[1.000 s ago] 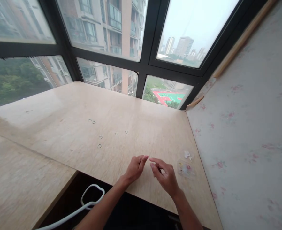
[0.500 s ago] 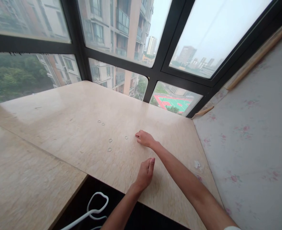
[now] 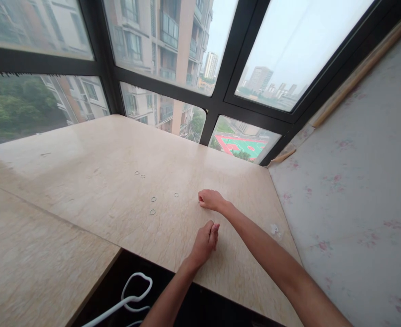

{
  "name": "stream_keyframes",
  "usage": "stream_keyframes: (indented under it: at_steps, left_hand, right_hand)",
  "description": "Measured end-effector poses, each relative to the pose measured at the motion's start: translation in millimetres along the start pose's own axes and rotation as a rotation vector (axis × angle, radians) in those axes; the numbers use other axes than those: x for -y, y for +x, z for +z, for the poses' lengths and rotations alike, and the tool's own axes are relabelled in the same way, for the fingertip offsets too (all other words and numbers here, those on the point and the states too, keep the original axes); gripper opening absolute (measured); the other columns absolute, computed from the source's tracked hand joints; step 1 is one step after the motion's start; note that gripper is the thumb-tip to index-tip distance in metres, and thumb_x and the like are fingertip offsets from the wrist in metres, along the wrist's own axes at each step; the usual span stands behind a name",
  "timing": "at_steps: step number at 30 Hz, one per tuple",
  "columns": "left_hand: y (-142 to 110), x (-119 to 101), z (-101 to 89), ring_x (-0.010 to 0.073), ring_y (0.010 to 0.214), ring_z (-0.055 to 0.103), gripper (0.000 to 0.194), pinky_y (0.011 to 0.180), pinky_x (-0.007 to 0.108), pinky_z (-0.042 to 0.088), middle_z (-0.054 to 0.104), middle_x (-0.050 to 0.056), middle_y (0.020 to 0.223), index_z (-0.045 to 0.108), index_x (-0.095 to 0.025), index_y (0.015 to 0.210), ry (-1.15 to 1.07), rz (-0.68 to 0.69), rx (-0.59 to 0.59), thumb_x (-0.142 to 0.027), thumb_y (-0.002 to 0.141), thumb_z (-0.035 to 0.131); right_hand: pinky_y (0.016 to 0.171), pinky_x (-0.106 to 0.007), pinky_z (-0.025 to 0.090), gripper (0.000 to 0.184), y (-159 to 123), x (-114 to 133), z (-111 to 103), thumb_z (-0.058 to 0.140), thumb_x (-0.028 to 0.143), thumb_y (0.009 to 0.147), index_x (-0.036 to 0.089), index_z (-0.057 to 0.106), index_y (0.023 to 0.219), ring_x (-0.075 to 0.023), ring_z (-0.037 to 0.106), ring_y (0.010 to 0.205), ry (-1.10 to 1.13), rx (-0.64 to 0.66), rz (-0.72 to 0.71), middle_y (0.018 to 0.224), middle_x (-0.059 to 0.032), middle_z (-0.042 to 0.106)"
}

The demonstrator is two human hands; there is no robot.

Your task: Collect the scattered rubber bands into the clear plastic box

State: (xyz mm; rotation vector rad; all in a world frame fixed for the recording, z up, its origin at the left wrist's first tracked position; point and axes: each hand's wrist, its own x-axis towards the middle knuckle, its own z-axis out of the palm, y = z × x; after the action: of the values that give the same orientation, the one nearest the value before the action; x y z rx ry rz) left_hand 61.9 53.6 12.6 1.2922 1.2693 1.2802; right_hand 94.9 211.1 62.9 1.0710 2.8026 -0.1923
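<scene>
Several thin rings lie on the beige marble-patterned sill: a far pair with one ring point(image 3: 136, 172) beside another ring point(image 3: 142, 176), a nearer pair with a ring point(image 3: 153, 199) and a ring point(image 3: 152, 212), and a lone ring point(image 3: 176, 195). To the right of the lone ring, my right hand point(image 3: 212, 200) is closed low over the sill, with a tiny glint at its fingertips too small to name. My left hand point(image 3: 204, 243) is a closed fist, thumb uppermost, nearer the front edge. Whatever its fingers hold, if anything, is hidden.
A small crumpled clear plastic piece point(image 3: 275, 230) lies near the flowered wall point(image 3: 336, 195). Dark window frames point(image 3: 217, 109) border the sill point(image 3: 84, 150) behind. Below the front edge is a dark gap with a white tubular loop point(image 3: 137, 297).
My right hand has drawn back a little, to the right and nearer me, its fingers curling further under. My left hand has shifted only slightly. The whole view has moved a little to the right.
</scene>
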Motion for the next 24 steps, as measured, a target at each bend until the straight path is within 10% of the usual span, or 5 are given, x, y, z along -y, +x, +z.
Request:
stream_keyframes:
  at_steps: [12, 24]
  left_hand:
    - [2, 1, -0.6, 0.0104, 0.043, 0.045, 0.041, 0.051, 0.024, 0.033, 0.043, -0.006, 0.047, 0.038, -0.020, 0.060, 0.105, 0.009, 0.019, -0.048, 0.089, 0.048]
    - [1, 0, -0.4, 0.0105, 0.041, 0.047, 0.043, 0.048, 0.024, 0.035, 0.043, -0.006, 0.047, 0.037, -0.020, 0.060, 0.066, -0.028, -0.013, -0.050, 0.088, 0.049]
  right_hand:
    - [0.063, -0.022, 0.037, 0.008, -89, -31, 2, 0.051, 0.016, 0.080, 0.017, 0.057, 0.085, -0.0108, 0.053, 0.073, 0.230, -0.222, 0.136, 0.085, -0.0012, 0.063]
    - [0.073, -0.030, 0.046, 0.030, -2, -20, 0, 0.050, 0.019, 0.085, 0.018, 0.058, 0.114, -0.0217, 0.062, 0.096, 0.061, -0.109, 0.102, 0.115, -0.0117, 0.060]
